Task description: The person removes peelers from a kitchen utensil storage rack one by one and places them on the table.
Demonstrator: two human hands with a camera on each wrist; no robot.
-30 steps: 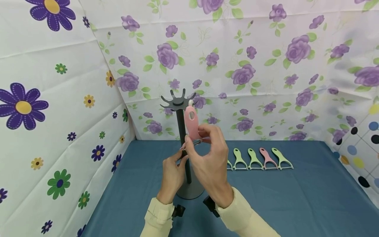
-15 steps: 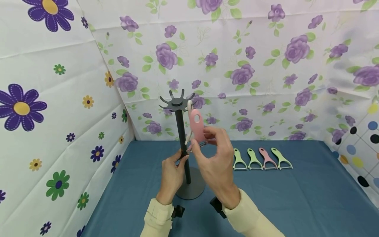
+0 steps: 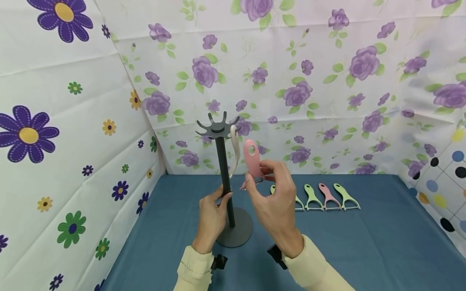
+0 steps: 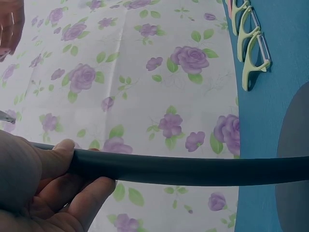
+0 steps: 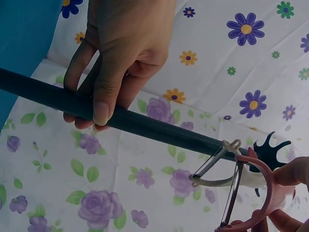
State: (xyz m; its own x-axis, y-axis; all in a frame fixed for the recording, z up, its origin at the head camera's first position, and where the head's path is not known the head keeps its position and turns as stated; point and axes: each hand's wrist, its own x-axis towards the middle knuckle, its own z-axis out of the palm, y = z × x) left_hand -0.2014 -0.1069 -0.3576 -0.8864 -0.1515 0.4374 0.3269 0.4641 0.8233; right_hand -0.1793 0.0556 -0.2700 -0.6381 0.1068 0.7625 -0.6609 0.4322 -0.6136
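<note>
My left hand [image 3: 212, 218] grips the black pole of the stand [image 3: 222, 161] partway up, thumb and fingers around it, as the left wrist view also shows. A white peeler [image 3: 236, 151] hangs by its handle from one of the stand's top hooks. To the right of the pole, my right hand [image 3: 274, 202] pinches a pink peeler [image 3: 253, 165] near its blade end, the holed handle pointing up and apart from the hooks. In the right wrist view, the pink peeler [image 5: 271, 186] overlaps the white peeler [image 5: 217, 182] in front of the stand's top.
Several peelers lie in a row on the blue cloth [image 3: 382, 234] at the back right, among them a green peeler [image 3: 346, 198] and a pink peeler [image 3: 329, 198]; my right hand partly covers the row. Flowered sheets [image 3: 309, 52] enclose the back and sides.
My right hand has moved to the right and slightly down with the pink peeler, away from the hooks. The hanging white peeler now shows more fully. My left hand stays on the pole.
</note>
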